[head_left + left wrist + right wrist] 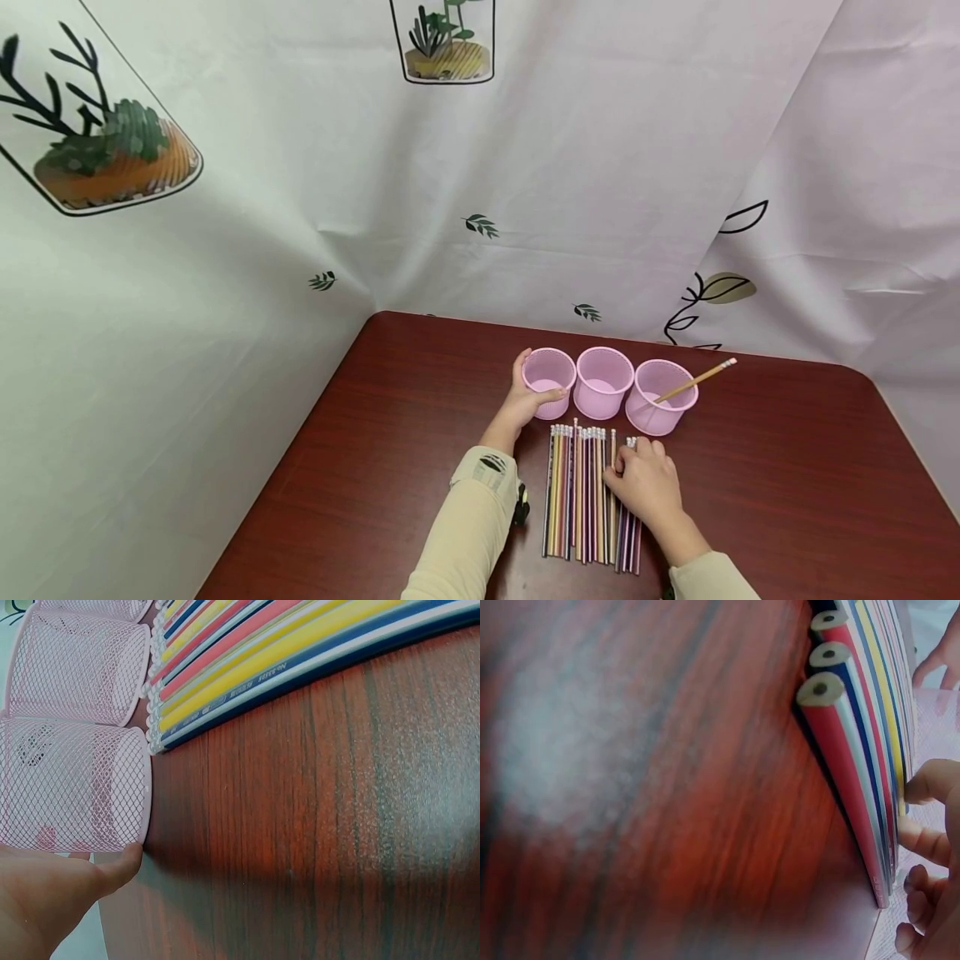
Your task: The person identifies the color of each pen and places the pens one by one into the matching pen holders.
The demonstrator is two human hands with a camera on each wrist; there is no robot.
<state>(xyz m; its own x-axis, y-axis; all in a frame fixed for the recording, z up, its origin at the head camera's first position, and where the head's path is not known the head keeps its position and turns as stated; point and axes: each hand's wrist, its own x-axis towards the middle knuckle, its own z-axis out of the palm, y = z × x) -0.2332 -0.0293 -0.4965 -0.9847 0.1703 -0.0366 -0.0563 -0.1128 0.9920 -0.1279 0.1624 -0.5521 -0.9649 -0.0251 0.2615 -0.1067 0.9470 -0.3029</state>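
Three pink mesh cups are placed side by side in a row toward the far edge of the dark red wood-grain tabletop (pixel 420 433). The left cup (pixel 555 410) is held by the left hand (pixel 522 405): the thumb is laid across its near side, and the fingers are wrapped round its outer side, opened only to the cup's width. The middle cup (pixel 600 406) is positioned between its two neighbours. A single pencil (pixel 699 381) is contained in the right cup (pixel 651 422), tilted to the right with its eraser end projecting above the rim. The row of pencils (pixel 577 508) is laid flat in front of the cups, with eraser ends directed toward them; unsharpened ends are shown in the right wrist view. The right hand (pixel 649 482) is positioned over the right part of this row. Its fingers are curled, and a yellow pencil (pixel 892 739) is pinched near its end between thumb and index finger; whether it is raised cannot be told. Both forearms are covered by pale sleeves (pixel 468 525). The tabletop is bordered by white fabric (pixel 600 167) printed with plant motifs.
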